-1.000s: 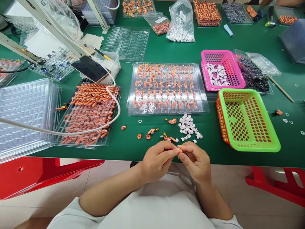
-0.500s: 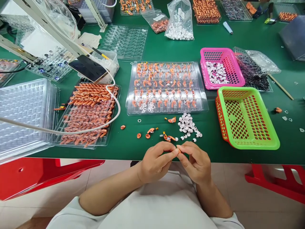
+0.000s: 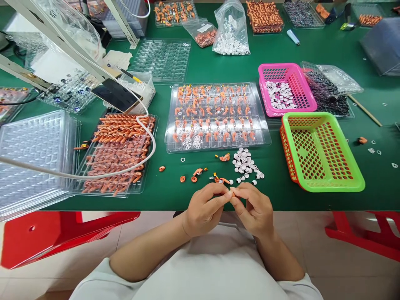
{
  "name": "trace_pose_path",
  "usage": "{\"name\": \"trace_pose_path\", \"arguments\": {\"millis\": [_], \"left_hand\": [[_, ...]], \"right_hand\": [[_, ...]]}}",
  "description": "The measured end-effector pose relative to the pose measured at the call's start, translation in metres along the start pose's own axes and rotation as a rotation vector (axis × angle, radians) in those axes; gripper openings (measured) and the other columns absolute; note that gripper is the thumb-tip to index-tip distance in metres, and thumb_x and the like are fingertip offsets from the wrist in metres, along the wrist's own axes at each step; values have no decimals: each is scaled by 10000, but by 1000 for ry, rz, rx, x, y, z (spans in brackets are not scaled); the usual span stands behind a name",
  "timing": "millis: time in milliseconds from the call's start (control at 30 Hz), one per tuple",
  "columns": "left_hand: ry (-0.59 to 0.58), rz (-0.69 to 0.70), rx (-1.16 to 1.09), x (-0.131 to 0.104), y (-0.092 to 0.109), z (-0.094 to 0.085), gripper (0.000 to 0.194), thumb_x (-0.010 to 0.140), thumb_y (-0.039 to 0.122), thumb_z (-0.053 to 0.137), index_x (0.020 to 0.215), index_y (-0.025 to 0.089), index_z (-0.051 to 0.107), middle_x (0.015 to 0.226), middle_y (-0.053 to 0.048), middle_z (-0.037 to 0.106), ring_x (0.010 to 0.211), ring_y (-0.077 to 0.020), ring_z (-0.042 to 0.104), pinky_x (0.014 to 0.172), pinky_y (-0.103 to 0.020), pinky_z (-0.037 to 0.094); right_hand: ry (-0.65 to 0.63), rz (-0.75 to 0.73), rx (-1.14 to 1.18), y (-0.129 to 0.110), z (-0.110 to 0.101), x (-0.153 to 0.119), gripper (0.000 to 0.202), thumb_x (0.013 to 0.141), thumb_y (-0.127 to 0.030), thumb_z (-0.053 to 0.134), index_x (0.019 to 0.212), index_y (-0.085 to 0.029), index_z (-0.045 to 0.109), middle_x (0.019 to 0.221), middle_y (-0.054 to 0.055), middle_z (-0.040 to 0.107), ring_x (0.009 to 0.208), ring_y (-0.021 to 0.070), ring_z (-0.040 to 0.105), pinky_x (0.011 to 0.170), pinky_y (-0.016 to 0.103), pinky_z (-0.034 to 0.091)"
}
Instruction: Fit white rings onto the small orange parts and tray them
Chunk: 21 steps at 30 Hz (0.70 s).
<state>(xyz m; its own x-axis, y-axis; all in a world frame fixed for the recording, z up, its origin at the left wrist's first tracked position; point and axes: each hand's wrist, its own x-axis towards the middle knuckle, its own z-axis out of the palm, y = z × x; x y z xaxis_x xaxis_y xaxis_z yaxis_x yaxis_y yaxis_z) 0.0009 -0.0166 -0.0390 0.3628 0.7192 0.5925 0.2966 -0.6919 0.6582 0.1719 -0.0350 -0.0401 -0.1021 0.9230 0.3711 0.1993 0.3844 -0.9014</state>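
My left hand [image 3: 206, 210] and my right hand [image 3: 255, 211] meet at the table's front edge, fingers pinched together. Between their fingertips is a small orange plastic part [image 3: 233, 194], mostly covered by the fingers. Just beyond them lies a heap of small white round caps [image 3: 244, 161]. Left of the caps are orange pieces with yellow-tipped ends, one curved piece [image 3: 198, 171] among them, and small orange ring-like pieces [image 3: 183, 178]. Farther back, a clear blister tray [image 3: 263, 135] carries rows of orange curved parts and some loose white rings.
To the right stand a green basket [image 3: 359, 183] and a pink basket [image 3: 312, 106] with white caps inside. On the left are a tray of stacked orange parts [image 3: 115, 160], a white cable [image 3: 103, 175], a phone [image 3: 117, 95] and clear trays [image 3: 34, 150]. Red stools [image 3: 56, 237] flank me.
The camera view has shifted slightly. Both hands keep their pinch on the small orange part, which is now more covered by the fingertips.
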Motion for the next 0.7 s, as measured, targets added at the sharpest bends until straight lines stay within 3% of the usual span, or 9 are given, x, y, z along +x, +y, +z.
{"name": "trace_pose_path", "arguments": {"millis": [333, 500, 700], "left_hand": [[104, -103, 10, 10, 2, 6, 203, 851, 27, 601, 973, 182, 650, 879, -51, 681, 797, -127, 680, 692, -224, 589], [165, -213, -22, 13, 4, 6, 117, 838, 75, 654, 895, 173, 685, 844, -51, 706, 796, -142, 704, 706, -237, 600], [165, -222, -65, 13, 0, 4, 128, 833, 79, 667, 903, 180, 703, 850, -48, 712, 772, -131, 705, 691, -231, 603]], "right_hand": [[16, -9, -102, -2, 4, 4, 259, 893, -107, 564, 1107, -247, 603, 891, 47, 653, 776, 175, 622, 666, 317, 548], [-22, -64, -163, -5, 4, 7, 371, 891, -132, 573, 1247, -236, 550, 937, 64, 654, 769, 179, 617, 687, 335, 550], [-56, -74, -219, -3, 2, 8, 370, 909, -142, 558, 1268, -231, 538, 952, 73, 649, 774, 183, 615, 684, 335, 550]]}}
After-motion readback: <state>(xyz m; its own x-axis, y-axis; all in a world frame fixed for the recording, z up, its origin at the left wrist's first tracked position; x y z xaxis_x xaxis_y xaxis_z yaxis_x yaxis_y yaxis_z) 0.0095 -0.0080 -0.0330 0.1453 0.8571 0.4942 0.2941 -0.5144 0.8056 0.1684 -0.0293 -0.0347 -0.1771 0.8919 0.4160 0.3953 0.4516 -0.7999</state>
